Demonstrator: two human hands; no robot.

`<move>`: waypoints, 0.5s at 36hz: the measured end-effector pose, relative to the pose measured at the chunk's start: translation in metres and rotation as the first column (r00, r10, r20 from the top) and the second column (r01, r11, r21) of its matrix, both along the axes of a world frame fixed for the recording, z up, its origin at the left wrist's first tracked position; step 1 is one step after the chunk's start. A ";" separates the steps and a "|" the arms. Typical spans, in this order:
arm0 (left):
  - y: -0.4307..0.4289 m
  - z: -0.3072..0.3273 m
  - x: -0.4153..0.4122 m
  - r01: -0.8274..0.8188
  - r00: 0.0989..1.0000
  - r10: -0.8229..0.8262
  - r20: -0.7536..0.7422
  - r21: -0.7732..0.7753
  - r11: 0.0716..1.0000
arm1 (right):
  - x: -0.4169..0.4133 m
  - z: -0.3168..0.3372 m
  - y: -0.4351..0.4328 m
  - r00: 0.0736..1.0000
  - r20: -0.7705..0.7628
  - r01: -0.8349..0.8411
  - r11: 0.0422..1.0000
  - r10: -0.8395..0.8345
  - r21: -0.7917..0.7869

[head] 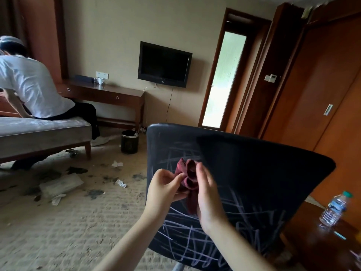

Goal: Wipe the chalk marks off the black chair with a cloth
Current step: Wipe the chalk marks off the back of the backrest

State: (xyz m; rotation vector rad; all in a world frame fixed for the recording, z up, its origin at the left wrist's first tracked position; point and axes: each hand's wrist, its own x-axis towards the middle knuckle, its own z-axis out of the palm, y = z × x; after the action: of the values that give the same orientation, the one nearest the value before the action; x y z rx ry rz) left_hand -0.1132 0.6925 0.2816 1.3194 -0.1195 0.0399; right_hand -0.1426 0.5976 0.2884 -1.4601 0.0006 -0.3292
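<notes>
The black chair (263, 173) stands right in front of me, its backrest facing me. White chalk marks (205, 239) scribble across its lower half and left side; the upper right part looks plain black. A bunched dark red cloth (188, 176) is held in front of the backrest between both hands. My left hand (164, 187) pinches the cloth's left side with thumb and fingers. My right hand (208, 194) grips it from the right, fingers curled over the folds, and a strip of cloth hangs down behind the palm.
A plastic water bottle (335, 209) stands on a wooden table (316, 249) at the right. A black bin (129, 141), scattered litter (60, 185) and dirt lie on the carpet to the left. A person (33, 85) sits on a grey bench (43, 133) at the far left.
</notes>
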 end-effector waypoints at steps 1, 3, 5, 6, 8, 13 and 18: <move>0.001 0.000 0.001 -0.023 1.000 0.023 0.011 0.012 1.000 | 0.000 0.000 0.001 0.999 -0.039 -0.036 0.998 0.038 0.057; 0.002 -0.003 0.003 -0.015 0.999 0.014 0.028 0.029 0.999 | -0.001 0.001 0.003 1.000 0.006 -0.016 0.999 0.016 -0.035; 0.005 -0.004 0.002 0.050 0.998 -0.051 0.028 0.042 0.998 | -0.001 -0.001 0.003 0.989 0.140 0.085 0.953 -0.046 -0.290; 0.008 -0.004 0.003 0.083 0.996 -0.084 0.023 0.042 0.996 | 0.001 -0.002 0.002 0.975 0.209 0.151 0.901 -0.069 -0.406; 0.014 -0.002 0.005 0.159 0.987 -0.159 0.006 0.009 0.987 | 0.004 -0.005 0.002 0.937 0.331 0.288 0.789 -0.115 -0.542; 0.018 0.007 0.005 0.292 0.955 -0.298 0.010 -0.227 0.929 | 0.010 0.000 0.012 0.872 0.466 0.419 0.720 -0.150 -0.553; 0.018 0.014 0.019 -0.017 0.987 0.041 0.157 -0.147 0.989 | 0.023 0.024 0.012 0.875 0.480 0.428 0.366 0.060 -0.826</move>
State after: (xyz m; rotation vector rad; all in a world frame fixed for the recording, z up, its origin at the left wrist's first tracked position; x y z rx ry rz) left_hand -0.0942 0.7108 0.2956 1.1712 -0.2292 0.1762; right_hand -0.1195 0.6091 0.3122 -2.5132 -0.4692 -0.9814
